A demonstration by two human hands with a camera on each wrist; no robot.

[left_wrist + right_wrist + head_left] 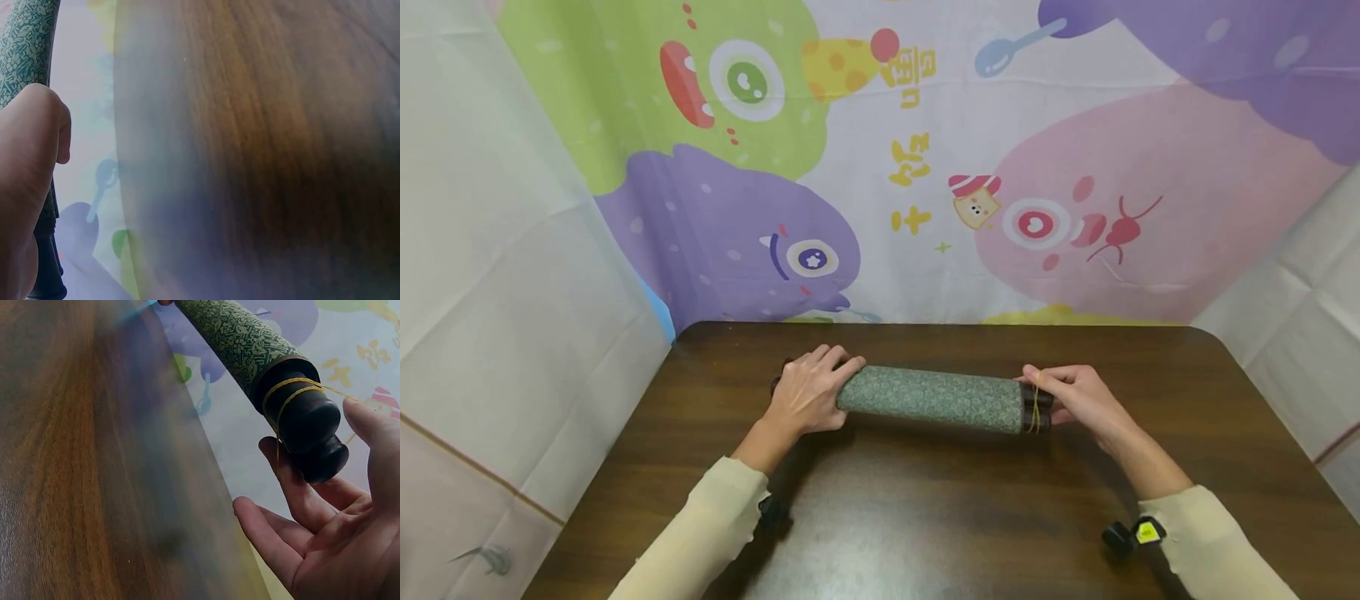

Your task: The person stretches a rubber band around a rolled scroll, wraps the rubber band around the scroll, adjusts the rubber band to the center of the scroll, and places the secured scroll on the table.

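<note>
A rolled scroll [936, 400] covered in green patterned fabric is held level above the table, with dark rounded roller knobs [312, 422] at its right end. My left hand [811, 387] grips the scroll near its left end; dark knobs [49, 265] stick out past it in the left wrist view. A thin yellow rubber band [294, 387] loops around the right knobs. One strand is drawn out to the thumb of my right hand [1078, 400], which pinches it. The other fingers [269, 537] of that hand are spread below the knobs.
Beneath the hands lies a dark brown wooden table [910, 517] with rounded far corners. A cartoon-printed cloth [917, 167] hangs behind its far edge, and pale panels [497, 250] stand at the sides. A small hook [492, 558] is on the left panel.
</note>
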